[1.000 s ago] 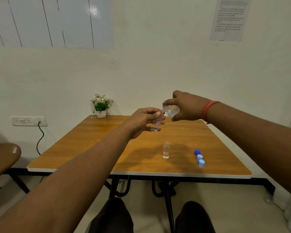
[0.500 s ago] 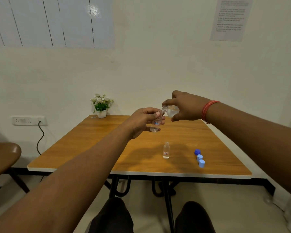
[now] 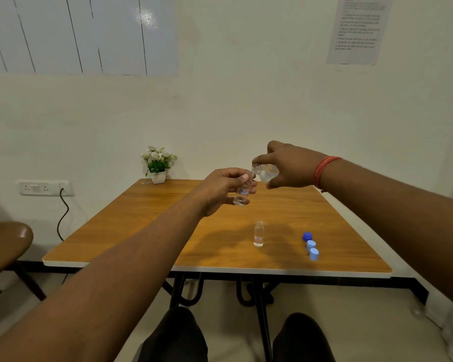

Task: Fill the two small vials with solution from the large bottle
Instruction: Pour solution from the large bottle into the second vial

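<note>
My left hand grips a small clear vial with a red-and-blue label, held above the wooden table and leaning a little. My right hand holds the large clear bottle tipped sideways, its mouth right at the vial's opening. Most of the bottle is hidden by my fingers. A second small vial stands upright and uncapped on the table, below both hands, with some clear liquid in it.
Three blue caps lie in a row at the table's right front. A small potted plant stands at the back left corner. A brown chair is at the left, and a wall socket with a black cable.
Both hands stay almost still, bottle mouth held at the vial's opening. The held vial has shifted very slightly.
</note>
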{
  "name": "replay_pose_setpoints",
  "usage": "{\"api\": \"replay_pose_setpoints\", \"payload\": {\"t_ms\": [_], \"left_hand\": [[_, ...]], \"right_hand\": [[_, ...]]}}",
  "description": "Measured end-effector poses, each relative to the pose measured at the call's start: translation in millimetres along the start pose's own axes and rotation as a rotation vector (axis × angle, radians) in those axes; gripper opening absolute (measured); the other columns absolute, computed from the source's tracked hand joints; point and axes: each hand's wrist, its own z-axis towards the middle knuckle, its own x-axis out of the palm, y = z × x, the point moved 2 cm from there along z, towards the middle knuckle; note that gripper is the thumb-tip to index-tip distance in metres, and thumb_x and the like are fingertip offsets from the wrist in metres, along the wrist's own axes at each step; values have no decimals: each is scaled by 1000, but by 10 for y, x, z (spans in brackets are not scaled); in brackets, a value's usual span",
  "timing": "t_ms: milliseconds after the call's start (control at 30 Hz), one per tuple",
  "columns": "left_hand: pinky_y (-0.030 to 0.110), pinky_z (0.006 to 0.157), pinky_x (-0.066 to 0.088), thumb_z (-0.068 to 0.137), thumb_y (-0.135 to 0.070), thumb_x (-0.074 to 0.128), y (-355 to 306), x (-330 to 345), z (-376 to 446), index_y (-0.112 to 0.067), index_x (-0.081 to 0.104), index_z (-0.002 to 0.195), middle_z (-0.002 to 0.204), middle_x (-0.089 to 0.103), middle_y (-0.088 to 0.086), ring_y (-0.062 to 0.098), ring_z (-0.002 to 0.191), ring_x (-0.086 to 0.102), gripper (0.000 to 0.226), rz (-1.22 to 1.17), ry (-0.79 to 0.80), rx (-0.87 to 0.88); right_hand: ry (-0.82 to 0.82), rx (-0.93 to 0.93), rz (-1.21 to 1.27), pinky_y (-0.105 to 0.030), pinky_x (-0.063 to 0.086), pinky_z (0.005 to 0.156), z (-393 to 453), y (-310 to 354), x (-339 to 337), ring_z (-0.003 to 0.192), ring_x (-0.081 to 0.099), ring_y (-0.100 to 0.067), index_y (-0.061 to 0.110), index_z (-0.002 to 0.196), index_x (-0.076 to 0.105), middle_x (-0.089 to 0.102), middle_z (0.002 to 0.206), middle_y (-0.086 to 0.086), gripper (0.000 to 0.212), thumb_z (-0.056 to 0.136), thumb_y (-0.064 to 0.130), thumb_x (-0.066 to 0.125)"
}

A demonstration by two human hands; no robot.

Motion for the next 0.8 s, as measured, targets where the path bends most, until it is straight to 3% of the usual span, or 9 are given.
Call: {"api": "replay_pose_setpoints", "payload": {"t_ms": [800], "left_hand": [[57,91,57,101,-11,55,5,-1,1,-7,68,116,111,73,14,28,105,72,21,6,3,6]], "right_hand": [[10,-6,-1,-27,43,82,-12,14,-23,109,50,-24,30,146,37,44,128,-8,71,85,38,70]]}}
